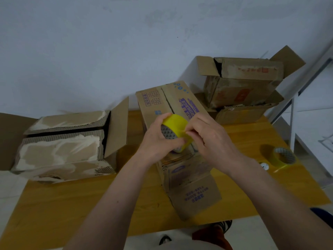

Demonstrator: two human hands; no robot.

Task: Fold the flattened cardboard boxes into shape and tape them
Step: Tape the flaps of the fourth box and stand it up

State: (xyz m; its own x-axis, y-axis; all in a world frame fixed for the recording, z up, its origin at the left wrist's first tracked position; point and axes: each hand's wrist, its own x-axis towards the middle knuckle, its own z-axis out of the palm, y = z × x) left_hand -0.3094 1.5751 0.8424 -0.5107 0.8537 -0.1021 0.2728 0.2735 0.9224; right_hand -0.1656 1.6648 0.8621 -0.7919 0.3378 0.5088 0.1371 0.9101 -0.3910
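Left hand point(158, 139): you gripped the yellow tape roll point(175, 130) above the box point(180, 109).
Right hand point(210, 139): your fingertips pinched the tape's edge.

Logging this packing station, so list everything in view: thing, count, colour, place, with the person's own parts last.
held tape roll: one, yellow, above the middle box.
spare tape roll: one, yellow, table's right side.
printed box: one, brown with purple print, table centre.
torn box: one, brown with pale torn patches, table's left end, flaps open.
stacked boxes: two or more, brown, far right corner.
small round object: one, white, beside the spare roll.
table: one, yellow-brown wood.
left hand: grips the held roll.
right hand: fingertips pinch at the roll's tape.
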